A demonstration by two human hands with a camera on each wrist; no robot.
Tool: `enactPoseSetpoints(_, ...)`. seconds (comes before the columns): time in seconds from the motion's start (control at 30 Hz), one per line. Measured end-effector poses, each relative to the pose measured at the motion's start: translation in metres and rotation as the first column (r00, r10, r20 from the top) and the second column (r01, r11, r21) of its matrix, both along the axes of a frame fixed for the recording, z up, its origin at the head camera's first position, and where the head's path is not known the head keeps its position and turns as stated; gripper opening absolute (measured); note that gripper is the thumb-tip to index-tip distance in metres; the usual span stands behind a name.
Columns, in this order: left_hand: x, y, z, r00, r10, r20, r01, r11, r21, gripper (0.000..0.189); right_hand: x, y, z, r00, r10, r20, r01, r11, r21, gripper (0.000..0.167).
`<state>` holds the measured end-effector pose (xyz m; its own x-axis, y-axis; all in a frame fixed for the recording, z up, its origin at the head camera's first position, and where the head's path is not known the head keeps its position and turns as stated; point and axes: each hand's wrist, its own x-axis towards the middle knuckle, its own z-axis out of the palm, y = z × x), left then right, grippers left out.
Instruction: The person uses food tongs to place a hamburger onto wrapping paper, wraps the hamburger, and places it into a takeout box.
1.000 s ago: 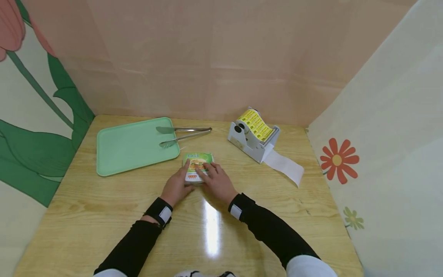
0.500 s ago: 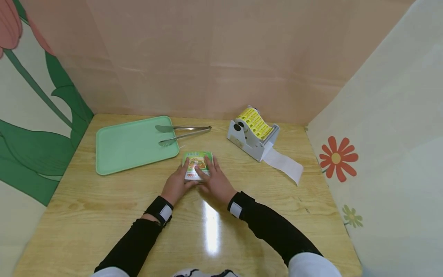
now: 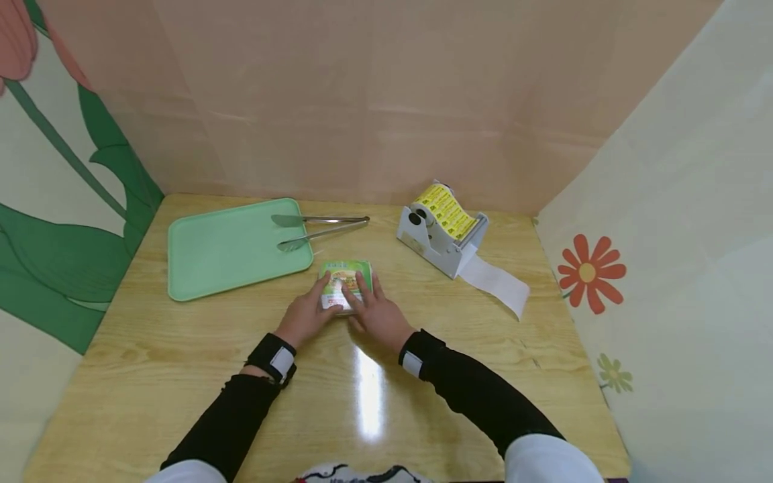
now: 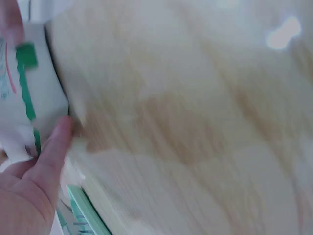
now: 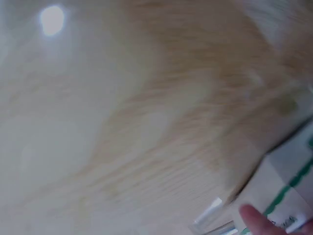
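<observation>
A small white-and-green paper burger packet (image 3: 337,290), printed with a burger picture, lies on the wooden table between both hands. My left hand (image 3: 304,318) holds its left side, thumb at the near edge and index finger along the side. Spread fingers of my right hand (image 3: 382,320) rest over its top and right side. In the left wrist view the packet's white side (image 4: 46,83) carries a wavy green line, with a fingertip at its lower corner. One right fingertip touches the packet's side (image 5: 281,178) in the right wrist view.
Behind and left lies a mint-green tray (image 3: 226,251), with metal tongs (image 3: 329,219) across its right end. A label dispenser (image 3: 443,231) with a yellow label roll stands back right, its white backing strip (image 3: 495,285) trailing onto the table. Curtains enclose the back and sides.
The right fingers have straightened and shifted along the packet's top and right side. My left thumb has moved up from below onto the packet's near edge. The packet stays in about the same place.
</observation>
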<state>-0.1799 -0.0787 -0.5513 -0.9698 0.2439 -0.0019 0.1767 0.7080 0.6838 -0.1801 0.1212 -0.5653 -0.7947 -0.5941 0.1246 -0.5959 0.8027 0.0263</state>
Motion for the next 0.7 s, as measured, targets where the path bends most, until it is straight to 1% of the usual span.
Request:
enactPoseSetpoints(0.03,0.000,-0.001,0.001,1.000,0.001,0.016,-0.001,1.000,0.005,0.081,-0.002,0.000,0.002,0.998,-0.011,0.061,0.014,0.998,-0.054,0.058)
enactPoseSetpoints(0.07,-0.001,-0.001,0.002,1.000,0.001,0.025,-0.001,1.000,0.005,0.080,-0.003,0.001,0.005,0.992,-0.032,0.121,0.047,0.992,-0.120,0.057)
enactPoseSetpoints(0.1,-0.001,-0.001,0.002,1.000,0.002,0.029,-0.002,1.000,0.003,0.080,-0.005,0.001,0.007,0.980,-0.063,0.190,0.100,0.976,-0.194,0.059)
enactPoseSetpoints(0.13,-0.001,-0.001,0.002,0.999,0.007,0.035,-0.007,1.000,-0.001,0.081,-0.007,0.001,0.009,0.957,-0.094,0.275,0.171,0.947,-0.271,0.062)
enactPoseSetpoints(0.17,-0.002,-0.001,0.002,0.999,0.013,0.040,-0.013,1.000,-0.003,0.081,-0.010,0.002,0.011,0.924,-0.120,0.364,0.253,0.905,-0.342,0.066)
enactPoseSetpoints(0.2,-0.002,0.000,0.002,0.999,0.020,0.045,-0.020,1.000,-0.001,0.082,-0.012,0.002,0.012,0.884,-0.134,0.447,0.334,0.851,-0.405,0.071)
enactPoseSetpoints(0.23,-0.002,0.000,0.002,0.998,0.028,0.049,-0.028,1.000,0.002,0.082,-0.014,0.002,0.014,0.844,-0.137,0.518,0.407,0.792,-0.455,0.074)
enactPoseSetpoints(0.27,-0.003,0.000,0.003,0.998,0.033,0.054,-0.033,0.999,0.010,0.082,-0.016,0.002,0.015,0.808,-0.142,0.572,0.469,0.744,-0.477,0.078)
enactPoseSetpoints(0.3,-0.003,0.001,0.004,0.998,0.036,0.058,-0.037,0.999,0.017,0.083,-0.017,0.002,0.016,0.770,-0.145,0.622,0.520,0.707,-0.479,0.082)
enactPoseSetpoints(0.33,-0.003,0.001,0.005,0.997,0.039,0.065,-0.041,0.999,0.024,0.083,-0.018,0.003,0.018,0.735,-0.139,0.664,0.557,0.683,-0.473,0.083)
enactPoseSetpoints(0.37,-0.004,0.001,0.005,0.997,0.042,0.068,-0.044,0.999,0.031,0.083,-0.018,0.003,0.019,0.712,-0.128,0.690,0.574,0.672,-0.468,0.082)
enactPoseSetpoints(0.4,-0.004,0.001,0.005,0.996,0.043,0.077,-0.046,0.998,0.038,0.084,-0.018,0.004,0.021,0.695,-0.111,0.710,0.585,0.661,-0.469,0.081)
enactPoseSetpoints(0.47,-0.004,0.001,0.003,0.995,0.048,0.086,-0.052,0.998,0.044,0.087,-0.018,0.005,0.023,0.672,-0.096,0.734,0.600,0.652,-0.464,0.081)
enactPoseSetpoints(0.57,-0.004,0.002,-0.001,0.993,0.047,0.110,-0.054,0.997,0.058,0.091,-0.017,0.005,0.024,0.638,-0.056,0.768,0.624,0.622,-0.473,0.083)
enactPoseSetpoints(0.6,-0.004,0.002,-0.002,0.992,0.044,0.117,-0.051,0.997,0.062,0.093,-0.016,0.005,0.024,0.630,-0.045,0.775,0.630,0.614,-0.476,0.083)
enactPoseSetpoints(0.7,-0.004,0.002,-0.004,0.991,0.032,0.130,-0.043,0.996,0.080,0.095,-0.016,0.005,0.023,0.616,-0.022,0.787,0.634,0.607,-0.479,0.084)
